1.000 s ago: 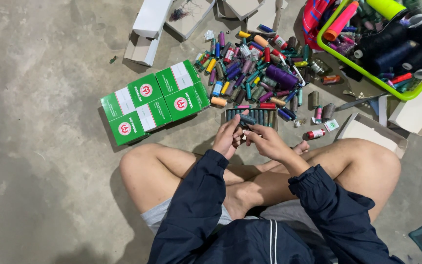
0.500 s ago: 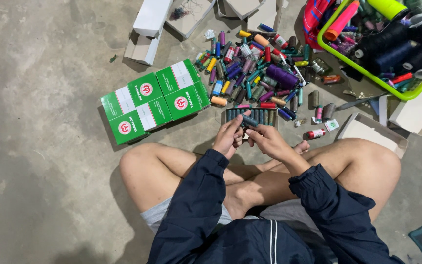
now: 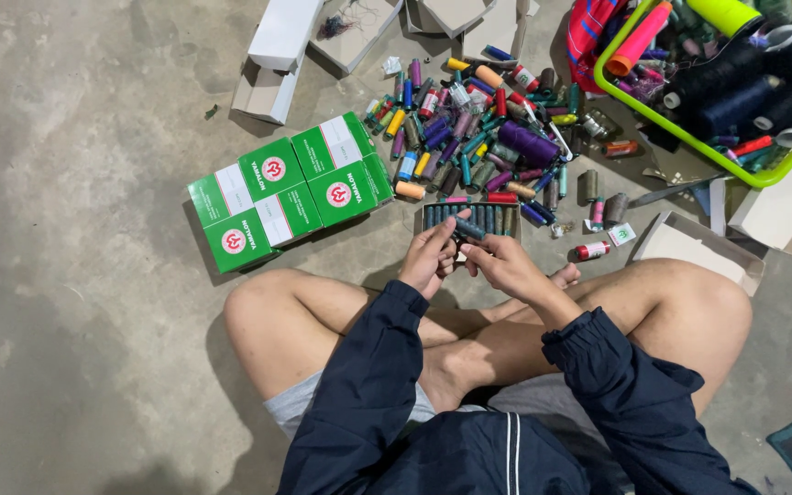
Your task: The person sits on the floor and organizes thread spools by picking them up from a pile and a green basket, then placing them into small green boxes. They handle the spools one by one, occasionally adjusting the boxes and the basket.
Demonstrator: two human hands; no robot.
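Soft, even light falls from above, slightly dim. Faint shadows pool beside the green boxes (image 3: 288, 192). Focus stays sharp throughout.

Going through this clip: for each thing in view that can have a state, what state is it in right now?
Left hand: closed on a dark thread spool.
Right hand: fingers on the same spool.
Small box of spools: open, filled with a row of spools lying side by side.
Four green boxes: closed, pushed together.
White boxes: open, lying empty.
Loose spools: scattered in a heap.
Green basket: full of large cones.
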